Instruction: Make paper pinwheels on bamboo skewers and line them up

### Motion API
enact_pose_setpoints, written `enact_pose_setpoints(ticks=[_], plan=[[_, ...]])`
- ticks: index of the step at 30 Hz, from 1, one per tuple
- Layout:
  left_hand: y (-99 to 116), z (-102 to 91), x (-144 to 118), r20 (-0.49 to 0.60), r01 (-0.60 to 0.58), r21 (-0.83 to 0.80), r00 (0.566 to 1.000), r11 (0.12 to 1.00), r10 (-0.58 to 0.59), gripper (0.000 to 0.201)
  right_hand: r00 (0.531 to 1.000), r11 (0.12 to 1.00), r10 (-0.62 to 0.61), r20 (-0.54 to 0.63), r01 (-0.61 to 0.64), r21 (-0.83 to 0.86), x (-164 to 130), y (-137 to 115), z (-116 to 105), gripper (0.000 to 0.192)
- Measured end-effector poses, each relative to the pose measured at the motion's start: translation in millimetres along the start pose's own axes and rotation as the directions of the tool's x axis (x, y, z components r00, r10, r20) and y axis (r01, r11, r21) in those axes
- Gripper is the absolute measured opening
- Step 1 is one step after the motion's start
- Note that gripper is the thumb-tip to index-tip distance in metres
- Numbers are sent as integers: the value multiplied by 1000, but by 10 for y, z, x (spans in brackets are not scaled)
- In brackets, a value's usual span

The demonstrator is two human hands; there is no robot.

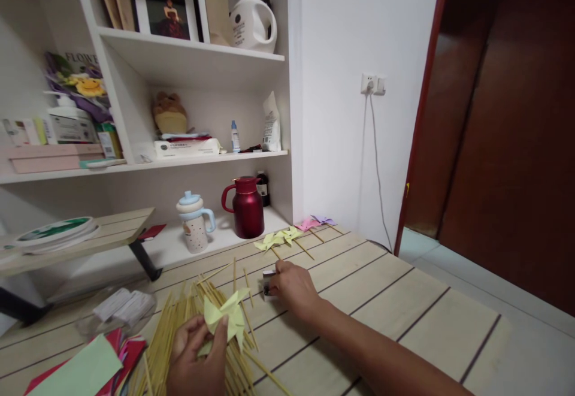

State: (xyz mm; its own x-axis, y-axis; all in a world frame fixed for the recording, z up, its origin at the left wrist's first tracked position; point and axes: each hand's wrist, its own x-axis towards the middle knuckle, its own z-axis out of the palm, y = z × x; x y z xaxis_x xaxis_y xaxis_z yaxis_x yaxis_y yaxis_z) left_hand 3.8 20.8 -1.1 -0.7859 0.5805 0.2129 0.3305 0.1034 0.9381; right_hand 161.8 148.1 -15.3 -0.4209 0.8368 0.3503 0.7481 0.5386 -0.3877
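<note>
Pinwheel [227,318] of pale yellow-green paper is held in the left hand [197,354], low centre, just above a heap of bamboo sticks [179,330] spread on the counter [381,300]. Left grip is closed on the pinwheel, pinched at a lower blade between thumb and fingers. Right hand [294,288] is stretched forward and rests on the counter, fingers closed around a small box [268,282], white with a dark end; contents cannot be told.

Handling, as judged: paper is very light, soft, easily creased or torn; blades are folded and will flatten under a hard squeeze. Best held lightly near the centre, where the folds meet, or at a blade edge as now. Sticks are thin, stiff and light, likely to roll and snap if bent; best taken mid-length.

Nearby: finished pinwheels on sticks lie further back, yellow-green ones [278,240] and pink and purple ones [317,222]. Coloured paper sheets [85,366] are stacked at lower left. A red jug [246,207] and a lidded cup [194,222] stand on the low shelf behind.
</note>
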Motion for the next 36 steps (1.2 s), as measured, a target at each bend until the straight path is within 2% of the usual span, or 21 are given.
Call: enact_pose_setpoints(ticks=[2, 6, 11, 17, 26, 33, 36], plan=[[-4, -7, 7, -12, -4, -14, 1000, 1000, 4, 35, 999, 998, 14, 44, -12, -57, 52, -33, 27, 21], [6, -20, 4, -28, -4, -18, 1000, 1000, 4, 35, 993, 991, 19, 112, -4, -135, 105, -66, 58, 15], [-64, 16, 8, -12, -30, -23, 999, 999, 30, 36, 991, 992, -4, 130, 20, -122, 111, -77, 67, 13], [-143, 52, 36, -11, -57, -32, 998, 998, 56, 39, 999, 999, 13, 41, -15, 31, 129, 61, 69, 21], [-147, 71, 13, -10, -85, -39, 996, 996, 84, 33, 993, 944, 117, -27, -103, 314, 186, 329, 101, 17], [-175, 109, -129, -43, -161, -58, 986, 985, 158, 31, 996, 878, 86, -29, -62, 475, 88, 195, -33, 15], [-186, 104, -150, -47, -207, -81, 978, 975, 203, 31, 999, 838, 22, 28, -33, 544, 13, 102, -51, 15]])
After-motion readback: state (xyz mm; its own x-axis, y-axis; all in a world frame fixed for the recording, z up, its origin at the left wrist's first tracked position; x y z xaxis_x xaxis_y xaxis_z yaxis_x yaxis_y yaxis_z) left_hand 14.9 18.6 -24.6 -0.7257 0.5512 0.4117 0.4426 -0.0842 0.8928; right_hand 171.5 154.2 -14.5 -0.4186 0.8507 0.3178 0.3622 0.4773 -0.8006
